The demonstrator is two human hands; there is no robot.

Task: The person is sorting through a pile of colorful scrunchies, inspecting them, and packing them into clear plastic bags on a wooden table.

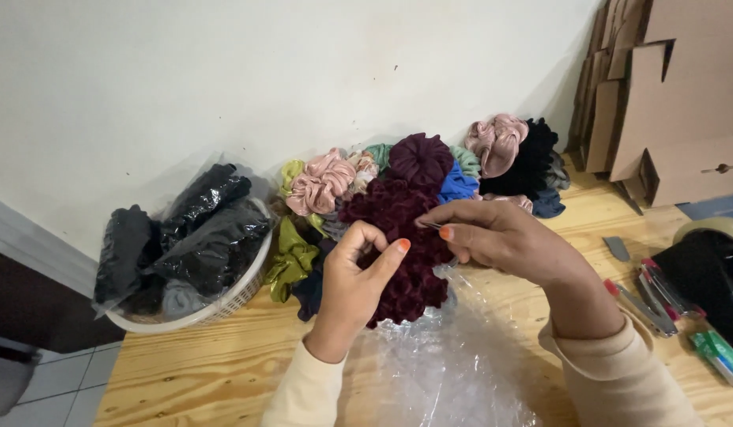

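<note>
My left hand (352, 278) and my right hand (497, 237) both grip a bunch of dark maroon velvet scrunchies (402, 213) held just above a wooden table (224, 364). Both hands have orange-painted nails and cream sleeves. Fingers of each hand pinch into the maroon fabric from either side. A clear plastic bag (449, 372) lies crumpled on the table under the bunch.
A pile of scrunchies (493, 150) in pink, green, blue, black and maroon lies against the white wall. A white basket (224, 304) at left holds black packed items. Flat cardboard (674, 95), a tape dispenser (710, 269) and a stapler (643, 304) sit at right.
</note>
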